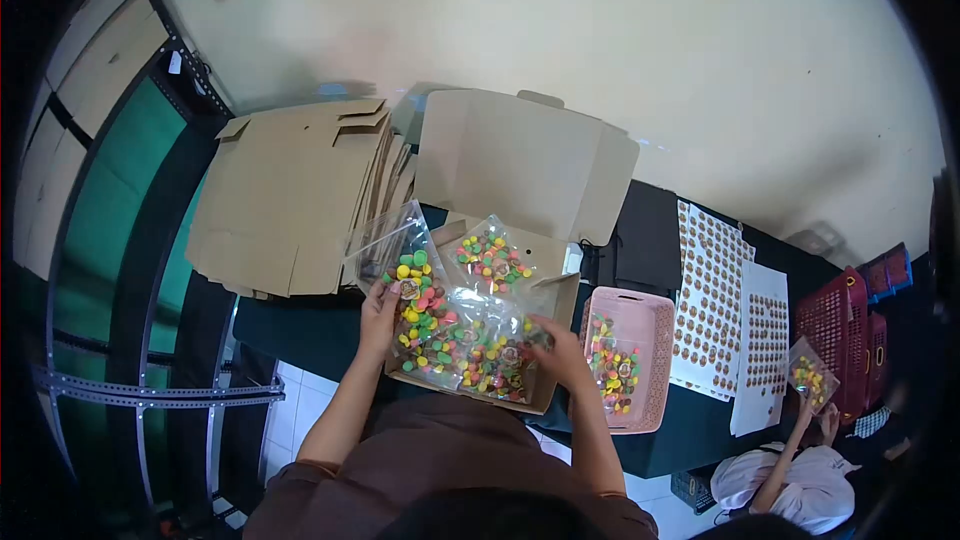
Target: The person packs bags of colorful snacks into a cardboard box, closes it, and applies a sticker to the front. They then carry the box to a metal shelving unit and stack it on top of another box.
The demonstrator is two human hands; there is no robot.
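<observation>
An open cardboard box (545, 392) stands on the table in front of me, its lid (520, 155) tipped back towards the wall. Several clear plastic bags of small round pieces in yellow, red, green and brown lie inside. My left hand (378, 320) grips the edge of one such candy bag (415, 305), which leans up over the box's left side and carries a round label. At the right, my right hand (560, 352) has its fingers curled on another candy bag (495, 360); the fingertips are partly hidden. A further candy bag (495, 258) rests towards the back.
Flat cardboard boxes (290, 200) are stacked at the left, near a metal shelf (160, 400). To the right are a pink basket (650, 340) with candy bags, sheets of round stickers (710, 290) and maroon baskets (830, 330). Another person (790, 485) holds a candy bag (812, 375).
</observation>
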